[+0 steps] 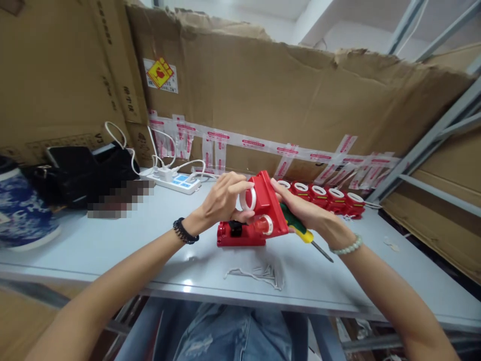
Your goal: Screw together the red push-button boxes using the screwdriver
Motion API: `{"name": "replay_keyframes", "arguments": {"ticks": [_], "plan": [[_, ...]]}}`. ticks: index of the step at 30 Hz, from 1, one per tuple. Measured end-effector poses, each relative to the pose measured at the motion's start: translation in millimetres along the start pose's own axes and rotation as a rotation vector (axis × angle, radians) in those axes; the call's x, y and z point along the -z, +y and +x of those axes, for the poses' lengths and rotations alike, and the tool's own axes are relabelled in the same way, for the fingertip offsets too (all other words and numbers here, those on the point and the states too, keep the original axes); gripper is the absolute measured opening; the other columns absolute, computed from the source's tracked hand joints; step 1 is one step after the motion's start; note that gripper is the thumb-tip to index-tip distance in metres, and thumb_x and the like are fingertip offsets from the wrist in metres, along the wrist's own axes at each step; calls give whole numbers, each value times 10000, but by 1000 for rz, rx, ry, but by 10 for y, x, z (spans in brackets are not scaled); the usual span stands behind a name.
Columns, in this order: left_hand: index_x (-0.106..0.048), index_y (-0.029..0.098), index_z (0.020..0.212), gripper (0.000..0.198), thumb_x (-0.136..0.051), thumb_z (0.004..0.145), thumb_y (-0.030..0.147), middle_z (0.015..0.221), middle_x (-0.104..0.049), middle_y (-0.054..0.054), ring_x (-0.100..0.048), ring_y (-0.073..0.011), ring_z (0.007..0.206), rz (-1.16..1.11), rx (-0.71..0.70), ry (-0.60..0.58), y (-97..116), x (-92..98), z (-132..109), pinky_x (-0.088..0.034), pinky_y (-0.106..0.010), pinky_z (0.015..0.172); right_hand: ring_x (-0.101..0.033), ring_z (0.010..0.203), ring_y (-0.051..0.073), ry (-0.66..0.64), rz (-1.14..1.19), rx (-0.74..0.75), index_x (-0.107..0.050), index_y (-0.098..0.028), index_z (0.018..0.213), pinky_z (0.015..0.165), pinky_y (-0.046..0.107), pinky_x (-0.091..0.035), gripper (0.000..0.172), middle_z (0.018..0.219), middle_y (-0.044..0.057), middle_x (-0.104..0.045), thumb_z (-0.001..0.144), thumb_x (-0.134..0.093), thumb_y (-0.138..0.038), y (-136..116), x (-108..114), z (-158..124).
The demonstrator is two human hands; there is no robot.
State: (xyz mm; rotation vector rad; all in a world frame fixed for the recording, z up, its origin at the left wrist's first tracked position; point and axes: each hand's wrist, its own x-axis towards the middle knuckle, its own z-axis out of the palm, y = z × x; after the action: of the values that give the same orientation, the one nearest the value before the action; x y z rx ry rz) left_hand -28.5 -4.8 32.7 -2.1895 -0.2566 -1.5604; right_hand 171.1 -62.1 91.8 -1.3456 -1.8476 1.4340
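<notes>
A red box-like housing [268, 200] is held tilted above the table between both hands. My left hand [225, 195] has its fingers and thumb closed round the white ring [248, 199] on the housing. A second, smaller white-rimmed opening [267, 225] sits lower on it. My right hand [300, 208] supports the housing's right side and also keeps a screwdriver [296, 224] with a green and yellow handle in its grip, the blade pointing down to the right. Behind the housing, a red base [240, 241] with a black part [235, 228] rests on the table, partly hidden.
Several screws in a clear bag [259, 275] lie near the table's front edge. A row of red units [334, 198] with white rings stands at the back right. A white power strip [180, 183] with cables is back left, near a blue-and-white container [24, 210]. Cardboard [300, 105] walls the back.
</notes>
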Motion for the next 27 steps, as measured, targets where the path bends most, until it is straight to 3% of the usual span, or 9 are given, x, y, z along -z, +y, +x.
{"name": "replay_keyframes", "arguments": {"ticks": [4,8,10,12,15,19,21,24,27], "plan": [[-370,219,1093,435,-372,868,591,928,-560,-70,-548,-201,799,12,10,-8,52,-114,73,-405,-356,695,-388,381,88,-3,113,68,-564,-188,704,354,224,-316,516,493,-13,-518,800,-377,-659,131,-7,-84],[-366,212,1052,537,-286,836,696,926,-560,-73,-555,-197,782,-90,215,-37,146,-118,76,-414,-364,694,-462,458,92,19,16,260,-588,-175,830,423,228,-383,430,607,-6,-569,812,-442,-579,125,-74,-106],[-372,206,1053,528,-250,857,682,916,-555,-67,-551,-184,770,-202,395,0,224,-105,101,-421,-347,687,-549,602,115,155,-134,419,-570,-181,1012,521,239,-452,398,777,12,-627,762,-572,-491,102,-113,-91],[-402,202,1014,484,-227,892,636,875,-550,-48,-540,-166,740,-332,628,0,291,-92,138,-423,-323,669,-591,802,156,362,-363,591,-488,-187,1177,663,269,-497,569,964,41,-637,677,-687,-374,91,-126,-66],[-438,194,807,500,-202,901,624,706,-502,-7,-480,-136,605,-602,951,-147,308,-76,158,-404,-284,571,-554,1017,215,530,-802,789,-421,-202,1249,759,322,-510,637,1180,85,-579,668,-681,-224,116,-92,-30],[-356,195,605,558,-196,880,654,476,-328,43,-307,-86,396,-1039,1175,-544,200,-41,78,-273,-238,406,-521,1080,227,540,-1246,870,-447,-265,1239,594,282,-513,555,1367,63,-467,728,-533,-64,173,-43,-24],[-419,187,636,563,-206,883,645,462,-369,37,-331,-88,386,-991,1212,-611,161,-3,40,-273,-231,398,-534,1072,222,559,-1210,894,-437,-259,1242,624,290,-521,557,1365,64,-472,727,-542,-74,178,-41,-33],[-527,182,991,513,-260,896,610,835,-625,-64,-579,-157,693,-739,1082,-379,169,71,39,-457,-271,574,-571,1033,228,587,-948,867,-396,-217,1261,717,324,-528,635,1251,91,-555,680,-653,-211,167,-46,-41],[-386,262,1285,471,-424,889,514,1332,-458,-100,-491,-227,1157,-780,794,-236,221,126,78,-481,-363,863,-614,919,218,583,-765,765,-390,-190,1258,718,331,-521,687,1113,93,-617,659,-691,-344,179,-44,-38]]}}
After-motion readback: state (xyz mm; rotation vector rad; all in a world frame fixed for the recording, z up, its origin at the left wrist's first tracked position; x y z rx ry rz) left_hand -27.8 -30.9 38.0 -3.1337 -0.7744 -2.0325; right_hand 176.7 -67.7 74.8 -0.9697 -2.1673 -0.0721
